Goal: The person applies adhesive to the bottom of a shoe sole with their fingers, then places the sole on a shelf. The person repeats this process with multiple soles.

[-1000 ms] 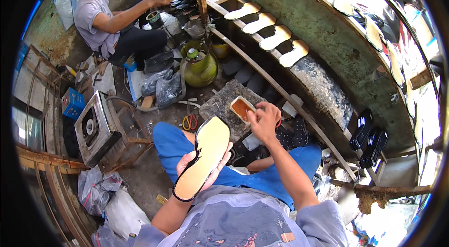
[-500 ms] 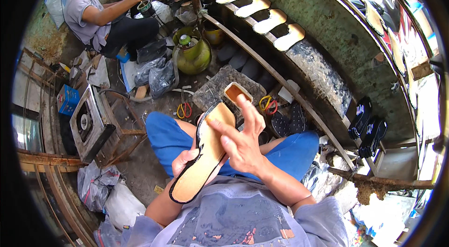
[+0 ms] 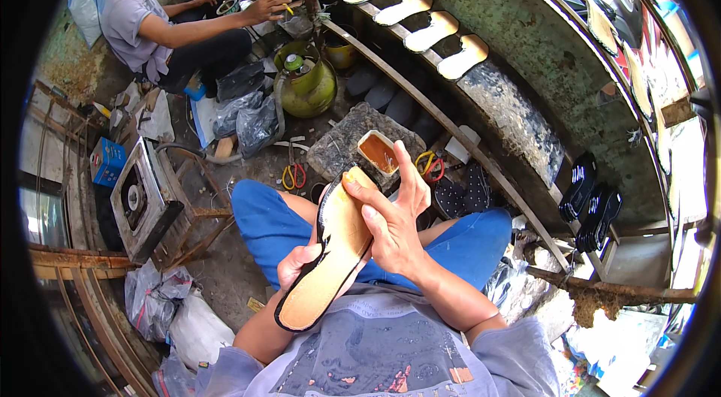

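Here it is, the black-edged tan insole (image 3: 330, 254), slanting above our lap, heel end toward our chest and toe end pointing away. Our left hand (image 3: 297, 268) has its grip clamped round the middle, thumb over the edge, the other fingers mostly hidden underneath. Our right hand (image 3: 396, 238) is up over the front: index fingertip down on the toe end, middle finger lifted off, the grip apart.

Just past those fingers, a small white-rimmed tray (image 3: 375, 132), and inside it a glossy amber-brown substance (image 3: 375, 150) spread across the bottom; liquid or set, we can't tell. The tray rests on the right side of a rough grey slab (image 3: 330, 153), with scissors (image 3: 294, 176) on the floor to its left.

Further out, a rounded green gas cylinder (image 3: 304, 96) stands upright, a yellow bucket (image 3: 342, 57) partly hidden behind it. Left of the cylinder bunch dark plastic bags (image 3: 257, 128), their contents unreadable. Down to our left, a plump white sack (image 3: 200, 333); higher up, a blue box (image 3: 107, 162) beside a metal stove (image 3: 135, 200). Four pale insoles (image 3: 431, 31) line the rack, and at upper left a co-worker (image 3: 139, 36) sits, one arm stretched out.
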`<state>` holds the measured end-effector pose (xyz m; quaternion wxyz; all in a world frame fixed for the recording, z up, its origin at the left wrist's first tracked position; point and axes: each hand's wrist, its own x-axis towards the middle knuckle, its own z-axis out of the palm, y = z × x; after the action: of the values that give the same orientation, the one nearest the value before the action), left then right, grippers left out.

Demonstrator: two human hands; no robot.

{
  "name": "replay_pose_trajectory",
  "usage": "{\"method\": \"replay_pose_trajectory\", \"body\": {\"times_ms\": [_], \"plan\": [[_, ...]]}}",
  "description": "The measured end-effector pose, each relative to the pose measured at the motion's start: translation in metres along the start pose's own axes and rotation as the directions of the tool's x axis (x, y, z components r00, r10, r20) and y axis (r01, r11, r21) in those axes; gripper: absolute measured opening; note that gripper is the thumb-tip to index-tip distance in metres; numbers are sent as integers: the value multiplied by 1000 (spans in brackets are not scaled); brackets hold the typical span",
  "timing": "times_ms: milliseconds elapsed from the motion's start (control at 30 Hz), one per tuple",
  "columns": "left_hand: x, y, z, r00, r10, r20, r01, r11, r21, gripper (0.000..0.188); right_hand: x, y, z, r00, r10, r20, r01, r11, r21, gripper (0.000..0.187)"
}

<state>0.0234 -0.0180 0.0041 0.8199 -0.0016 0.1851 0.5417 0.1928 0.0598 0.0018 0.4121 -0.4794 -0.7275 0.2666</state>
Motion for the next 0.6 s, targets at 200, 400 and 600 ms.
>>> {"method": "replay_pose_trajectory", "body": {"times_ms": [200, 400, 600], "plan": [[1, 5, -7, 998, -61, 20, 61, 998, 0, 74, 2, 4, -2, 992, -36, 123, 31, 999, 43, 41], [6, -3, 10, 999, 23, 24, -23, 999, -29, 73, 6, 13, -6, 965, -144, 221, 124, 987, 105, 40], [10, 0, 19, 994, 38, 107, -37, 999, -8, 71, -1, 27, -3, 935, -266, 236, 231, 959, 166, 37]]}}
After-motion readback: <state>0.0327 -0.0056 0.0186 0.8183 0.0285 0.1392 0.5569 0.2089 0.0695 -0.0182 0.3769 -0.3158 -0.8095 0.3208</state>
